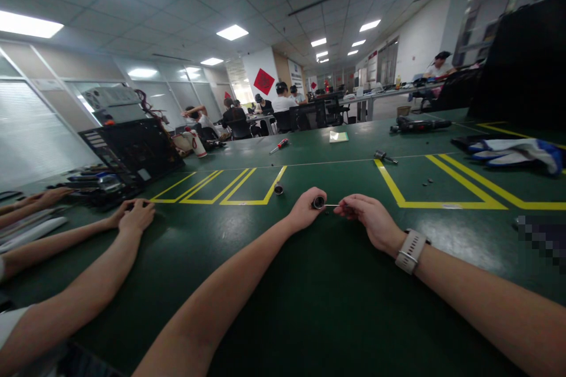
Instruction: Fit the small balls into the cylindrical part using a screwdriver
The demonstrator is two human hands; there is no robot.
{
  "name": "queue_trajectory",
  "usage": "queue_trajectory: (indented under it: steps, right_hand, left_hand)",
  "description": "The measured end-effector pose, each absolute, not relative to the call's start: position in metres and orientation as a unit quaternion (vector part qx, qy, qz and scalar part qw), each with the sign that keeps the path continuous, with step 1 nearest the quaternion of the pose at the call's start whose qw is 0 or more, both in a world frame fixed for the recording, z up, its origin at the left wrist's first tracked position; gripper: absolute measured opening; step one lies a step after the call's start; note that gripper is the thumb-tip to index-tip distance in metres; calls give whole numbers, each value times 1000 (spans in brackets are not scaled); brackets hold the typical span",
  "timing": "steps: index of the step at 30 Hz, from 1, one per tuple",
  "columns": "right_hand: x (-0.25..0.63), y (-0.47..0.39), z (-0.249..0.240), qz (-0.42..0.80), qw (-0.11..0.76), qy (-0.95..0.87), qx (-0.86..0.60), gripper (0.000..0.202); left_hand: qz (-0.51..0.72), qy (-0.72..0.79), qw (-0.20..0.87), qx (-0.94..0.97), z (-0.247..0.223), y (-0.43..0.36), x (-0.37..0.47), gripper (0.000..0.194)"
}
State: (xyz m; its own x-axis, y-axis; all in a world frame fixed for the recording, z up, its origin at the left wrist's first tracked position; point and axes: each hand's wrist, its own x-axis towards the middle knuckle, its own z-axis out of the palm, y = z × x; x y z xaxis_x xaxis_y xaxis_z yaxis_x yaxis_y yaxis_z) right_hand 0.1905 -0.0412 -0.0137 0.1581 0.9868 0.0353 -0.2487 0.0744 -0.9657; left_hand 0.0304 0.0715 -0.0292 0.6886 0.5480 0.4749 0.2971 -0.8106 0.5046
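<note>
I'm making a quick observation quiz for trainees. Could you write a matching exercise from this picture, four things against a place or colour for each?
Things:
1. Gloves
2. Watch
3. Round part
4. Screwdriver

Places and colours:
A. Held in the left hand
B. Red at the handle
C. White and blue
D. Strapped around the right wrist

Pairs: 1-C, 2-D, 3-A, 4-B
</note>
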Motion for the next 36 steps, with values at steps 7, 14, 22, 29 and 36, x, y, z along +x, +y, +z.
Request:
queue_trajectory:
  steps: [7,14,22,29,36]
  right_hand:
    - [191,-41,-14,500,621,-398,-454,15]
    - [192,-37,-19,479,653,-378,-448,14]
    - [192,-36,-24,415,668,-382,-484,12]
    - [190,-33,-26,396,648,-401,-512,10]
    - [190,-36,-23,393,648,-402,-514,11]
  left_hand:
    - [318,220,157,909,-30,73,30,13]
    - [317,221,119,915,-31,74,30,14]
    - [339,276,147,887,-31,72,30,15]
    - [323,251,201,890,-29,69,32,16]
    - [271,235,239,902,-26,66,32,16]
